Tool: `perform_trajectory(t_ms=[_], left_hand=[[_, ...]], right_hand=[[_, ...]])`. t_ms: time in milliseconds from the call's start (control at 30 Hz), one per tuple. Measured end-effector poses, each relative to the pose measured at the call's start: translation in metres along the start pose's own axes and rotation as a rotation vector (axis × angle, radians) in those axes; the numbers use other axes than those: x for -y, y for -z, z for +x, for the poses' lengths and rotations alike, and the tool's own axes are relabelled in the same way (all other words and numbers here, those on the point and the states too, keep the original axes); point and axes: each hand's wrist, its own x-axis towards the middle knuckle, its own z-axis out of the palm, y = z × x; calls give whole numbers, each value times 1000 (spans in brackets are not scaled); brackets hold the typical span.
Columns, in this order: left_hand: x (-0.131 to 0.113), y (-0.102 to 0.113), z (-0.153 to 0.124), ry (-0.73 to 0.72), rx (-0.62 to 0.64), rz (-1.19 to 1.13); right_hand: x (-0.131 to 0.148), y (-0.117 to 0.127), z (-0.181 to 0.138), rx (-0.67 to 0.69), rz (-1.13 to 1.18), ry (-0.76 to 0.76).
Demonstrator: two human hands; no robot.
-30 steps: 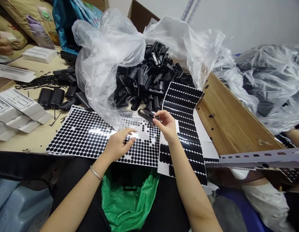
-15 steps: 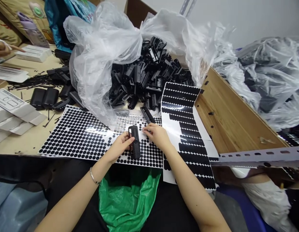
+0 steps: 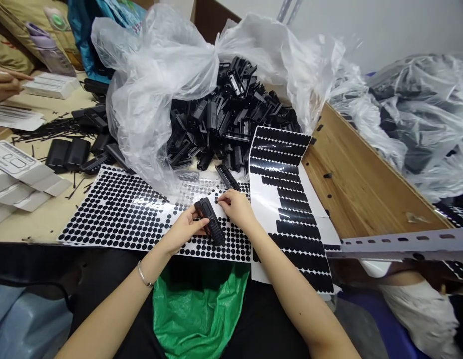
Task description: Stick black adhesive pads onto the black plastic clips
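My left hand [image 3: 186, 229] grips a long black plastic casing [image 3: 211, 222] with a textured lower end, thumb on its face, held tilted over the dot sheet. To its right, my right hand [image 3: 236, 207] has thumb and forefinger pinched together near the casing's top; what they hold, if anything, is too small to make out. Under both hands lies a white sheet of round black stickers [image 3: 119, 214], with bare white patches where dots are gone. Just beyond my right hand rests another black casing [image 3: 227, 176]. A sheet of black strip stickers [image 3: 294, 234] lies beside my right forearm.
A heap of black casings [image 3: 231, 114] spills from a clear plastic bag [image 3: 149, 99]. At right stands a wooden board [image 3: 351, 174]; white boxes [image 3: 20, 174] are stacked left. A green bag [image 3: 201, 309] hangs below the edge. Another person's hand [image 3: 5, 82] is far left.
The casing in my left hand has turned, its lower end swinging right and its face now more toward me. My right hand has shifted slightly left, still pinched.
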Motion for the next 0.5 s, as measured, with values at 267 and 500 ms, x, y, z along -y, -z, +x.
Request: perform_trajectory(t_ms=[267,500], left_hand=[[-1,2,-1,0,24,-30],[-1,3,-1,14,44,-18]], right_hand=[[-3,5,-1,51,-23,99],[-10,9,3,112,-67,169]])
